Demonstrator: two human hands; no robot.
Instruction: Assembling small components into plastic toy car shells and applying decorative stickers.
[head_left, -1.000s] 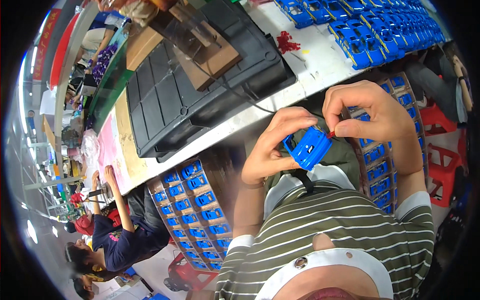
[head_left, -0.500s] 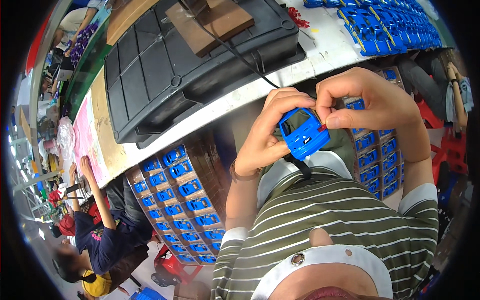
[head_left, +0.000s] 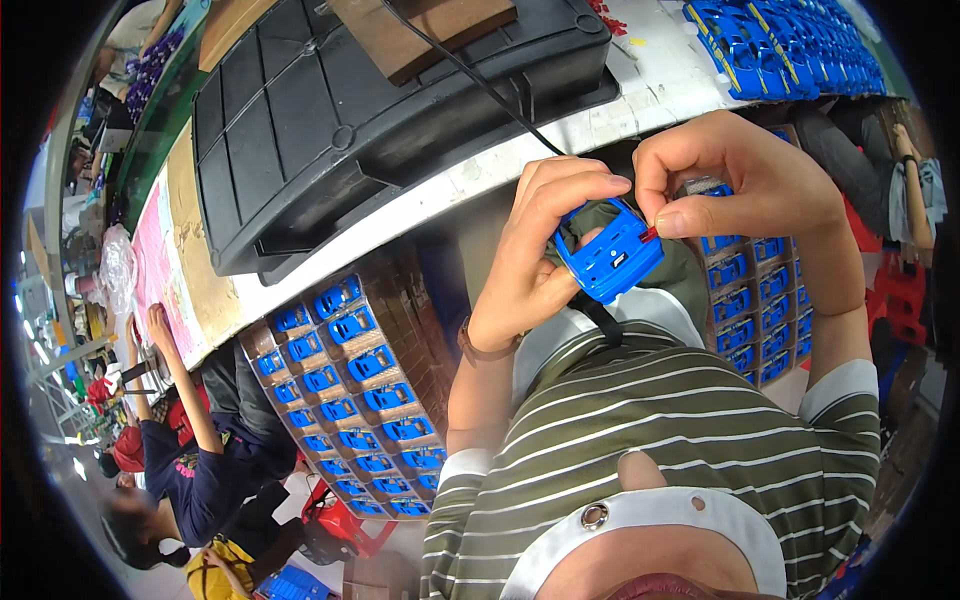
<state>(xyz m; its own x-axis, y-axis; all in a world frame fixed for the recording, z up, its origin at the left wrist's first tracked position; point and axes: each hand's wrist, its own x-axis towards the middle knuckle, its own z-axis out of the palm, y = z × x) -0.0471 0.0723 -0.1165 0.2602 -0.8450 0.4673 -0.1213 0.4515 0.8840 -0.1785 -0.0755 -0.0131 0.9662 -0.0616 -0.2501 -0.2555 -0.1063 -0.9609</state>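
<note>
A blue plastic toy car body shell [head_left: 612, 262] is gripped by my left hand [head_left: 522, 262], fingers over its far edge and thumb at its near side. My right hand [head_left: 745, 185] pinches a small dark red plastic piece [head_left: 648, 235] between thumb and forefinger. The red piece touches the shell's right corner; whether it sits in a slot there is hidden by the fingertips. Open window gaps and a small black-and-white mark show on the shell.
Beyond my hands, a large black plastic bin [head_left: 300, 130] lies upturned on the white table [head_left: 645, 115]. Rows of blue car shells [head_left: 790, 50] stand far right, with red bits [head_left: 607, 15] nearby. Divided cartons of shells [head_left: 350, 400] flank me. A co-worker [head_left: 215, 440] sits at left.
My left hand has tilted the shell slightly and raised its right corner. My right hand has shifted a little up and back, and more of the red piece shows between its fingertips.
</note>
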